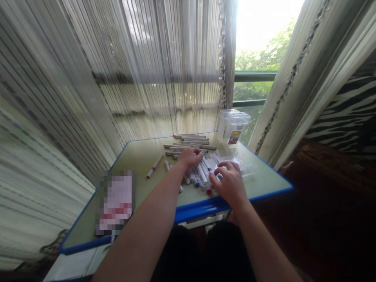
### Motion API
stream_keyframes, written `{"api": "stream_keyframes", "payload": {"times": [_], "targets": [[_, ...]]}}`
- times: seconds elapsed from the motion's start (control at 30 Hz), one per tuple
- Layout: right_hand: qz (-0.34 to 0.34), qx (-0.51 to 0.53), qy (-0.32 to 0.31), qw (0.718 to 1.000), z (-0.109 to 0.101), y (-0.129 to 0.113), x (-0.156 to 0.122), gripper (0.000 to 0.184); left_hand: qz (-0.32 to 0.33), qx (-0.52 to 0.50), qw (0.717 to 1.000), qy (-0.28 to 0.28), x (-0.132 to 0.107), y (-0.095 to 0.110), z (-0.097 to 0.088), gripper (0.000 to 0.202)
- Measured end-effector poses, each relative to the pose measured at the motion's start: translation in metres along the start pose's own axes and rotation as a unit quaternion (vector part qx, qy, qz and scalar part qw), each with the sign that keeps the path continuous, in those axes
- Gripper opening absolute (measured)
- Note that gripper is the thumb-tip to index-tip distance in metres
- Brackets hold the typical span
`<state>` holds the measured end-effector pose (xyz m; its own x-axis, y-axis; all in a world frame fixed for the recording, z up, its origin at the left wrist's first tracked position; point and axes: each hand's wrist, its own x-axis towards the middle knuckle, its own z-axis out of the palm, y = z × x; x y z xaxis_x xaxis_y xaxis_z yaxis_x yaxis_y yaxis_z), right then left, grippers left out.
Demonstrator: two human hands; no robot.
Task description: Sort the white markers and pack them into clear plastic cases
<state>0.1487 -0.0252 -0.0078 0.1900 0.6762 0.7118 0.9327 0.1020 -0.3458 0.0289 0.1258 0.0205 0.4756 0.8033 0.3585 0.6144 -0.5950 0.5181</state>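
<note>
You look partway through: slim, dull-barrelled markers (pixel 202 146) lie roughly side by side towards the back of the smooth, blue-edged table (pixel 141 156), while a jumble of white markers (pixel 202 170) sits unsorted between your hands. Your left hand (pixel 190 157) curls over the jumble's far side; blur hides whether its fingers grip one. Your right hand (pixel 230 180) has thumb and fingers parted, near clear, boxy plastic containers (pixel 239 123).

Behind the blue-edged worktop (pixel 266 178) hang striped sheer curtains (pixel 155 47); beyond its far right corner a bright window (pixel 264 31) shows green foliage (pixel 254 62) and horizontal rails (pixel 255 76). Right of the worktop are a zebra-print surface (pixel 349 105) and dim, dark floor (pixel 323 231).
</note>
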Motion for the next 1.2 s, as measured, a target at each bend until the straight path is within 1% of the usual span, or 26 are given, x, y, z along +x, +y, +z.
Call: {"api": "stream_keyframes", "payload": {"times": [0.17,0.33,0.63,0.87,1.0,1.2], "targets": [[-0.001,0.008,0.009,1.000,0.0003,0.0005,0.0005,0.022,-0.008,-0.028,1.000,-0.007,-0.0003,0.0012,-0.0020,0.025],[-0.003,0.016,0.005,1.000,-0.0005,0.0009,0.0010,0.022,-0.008,-0.048,0.999,-0.009,-0.0013,0.0002,-0.0019,0.025],[0.007,0.016,0.002,1.000,0.0000,0.0016,0.0007,0.021,0.015,-0.043,0.999,-0.019,0.0003,-0.0020,-0.0012,0.025],[0.005,0.020,0.005,1.000,0.0017,0.0036,0.0007,0.018,0.015,-0.042,0.999,-0.023,0.0001,-0.0020,-0.0009,0.026],[0.003,0.029,-0.002,1.000,0.0016,0.0029,0.0015,0.016,0.008,-0.048,0.999,-0.010,-0.0001,-0.0022,-0.0019,0.030],[-0.005,0.043,0.003,0.999,0.0000,0.0012,0.0011,0.016,0.031,-0.037,0.999,-0.010,0.0000,-0.0024,-0.0031,0.024]]}}
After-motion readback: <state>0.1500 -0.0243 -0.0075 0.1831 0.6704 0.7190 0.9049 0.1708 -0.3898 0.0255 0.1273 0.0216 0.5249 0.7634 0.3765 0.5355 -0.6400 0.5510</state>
